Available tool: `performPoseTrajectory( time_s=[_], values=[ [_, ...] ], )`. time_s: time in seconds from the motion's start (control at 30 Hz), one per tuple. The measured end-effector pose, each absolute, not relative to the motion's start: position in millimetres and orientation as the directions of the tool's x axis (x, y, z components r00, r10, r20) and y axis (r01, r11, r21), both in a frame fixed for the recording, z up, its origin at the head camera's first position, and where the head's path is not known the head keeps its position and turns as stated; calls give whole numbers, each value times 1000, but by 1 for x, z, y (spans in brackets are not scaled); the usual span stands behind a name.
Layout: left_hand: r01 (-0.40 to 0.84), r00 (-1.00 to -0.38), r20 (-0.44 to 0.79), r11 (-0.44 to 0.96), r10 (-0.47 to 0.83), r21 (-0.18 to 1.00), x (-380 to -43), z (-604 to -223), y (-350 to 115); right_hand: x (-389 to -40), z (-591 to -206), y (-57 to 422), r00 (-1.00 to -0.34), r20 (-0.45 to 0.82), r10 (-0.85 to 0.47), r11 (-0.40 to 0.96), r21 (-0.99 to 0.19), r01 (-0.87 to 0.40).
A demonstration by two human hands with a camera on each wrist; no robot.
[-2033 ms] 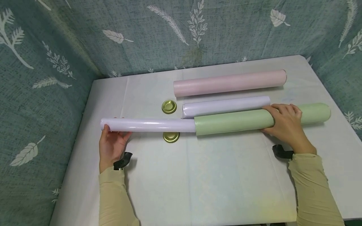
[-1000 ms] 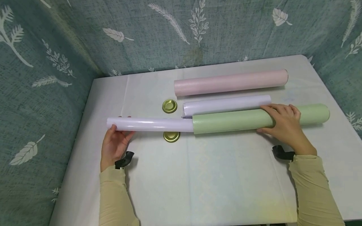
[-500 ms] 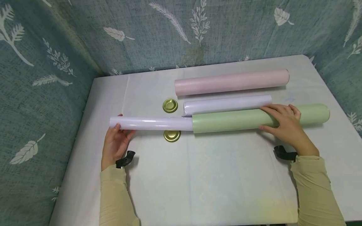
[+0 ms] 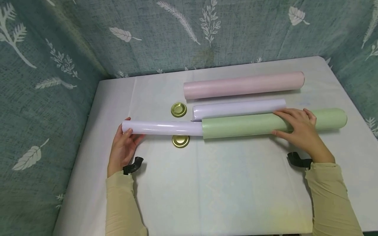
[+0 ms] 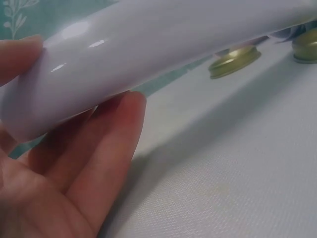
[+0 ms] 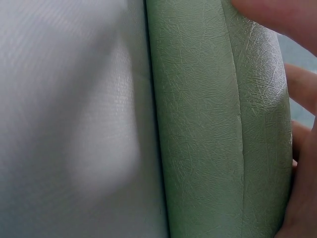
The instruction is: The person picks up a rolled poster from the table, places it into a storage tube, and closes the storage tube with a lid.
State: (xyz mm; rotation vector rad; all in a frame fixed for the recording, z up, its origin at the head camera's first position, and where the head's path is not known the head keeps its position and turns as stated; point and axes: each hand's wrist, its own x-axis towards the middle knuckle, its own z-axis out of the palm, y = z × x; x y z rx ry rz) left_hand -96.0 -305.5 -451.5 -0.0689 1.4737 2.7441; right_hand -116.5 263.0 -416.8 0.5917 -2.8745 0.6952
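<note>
The left grip (image 4: pixel 123 148) pinches the slim lilac tube (image 4: pixel 165 128) at one end; the other is hidden inside the green tube (image 4: pixel 239 127). The right grip (image 4: pixel 301 130) , spread wide, clasps that tube over the worktop (image 4: pixel 236 186), masking part of it.

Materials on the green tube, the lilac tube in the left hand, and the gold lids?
Green tube: likely textured paper or vinyl wrap, satin; fine creased grain, lengthwise seam.
Held lilac tube: glossy coated paper or plastic, by its sharp highlights; can't tell which.
Gold lids: probably metal, shiny, with concentric pressed rings.
</note>
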Motion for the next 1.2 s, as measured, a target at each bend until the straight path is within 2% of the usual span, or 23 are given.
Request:
performPoseTrajectory(
  time_s=[0.3,0.57,1.2],
  values=[
    [-56,-998,-54,-503,19,862,-99,-450,-302,-118,-418,264,-915,219,-340,817,-413,-402],
    [-85,-993,-110,-418,-35,904,-98,-449,-299,-117,-417,263,-913,221,-342,811,-421,-405],
    [-195,-979,-200,-86,-46,977,-99,-443,-289,-117,-417,263,-916,221,-336,818,-414,-400]
  ],
)
